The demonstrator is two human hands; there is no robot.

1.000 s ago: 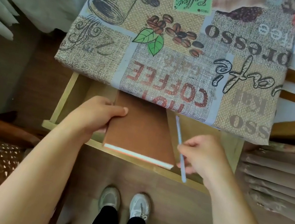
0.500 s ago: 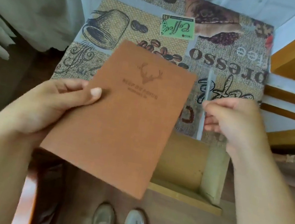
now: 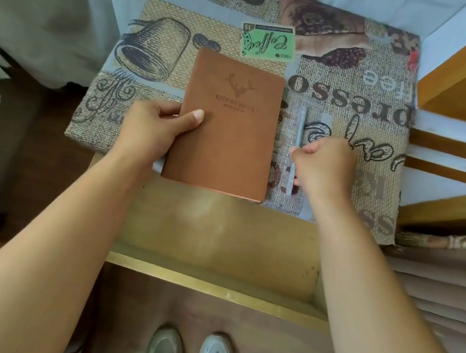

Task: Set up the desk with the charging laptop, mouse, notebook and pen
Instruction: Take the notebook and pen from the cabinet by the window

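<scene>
A brown notebook with a deer-head stamp lies flat on the desk's coffee-print cloth, its near edge at the desk's front. My left hand grips its left edge, thumb on the cover. A pale translucent pen lies just right of the notebook, pointing away from me. My right hand is closed around the pen's near end. No laptop or mouse is in view.
An open wooden drawer juts out under the desk's front edge, between my arms. A wooden shelf unit stands to the right. Light curtains hang at the left. My feet are on the wooden floor below.
The notebook and pen came up out of the drawer, passed above the desk, and now rest on the cloth. Both hands still hold them.
</scene>
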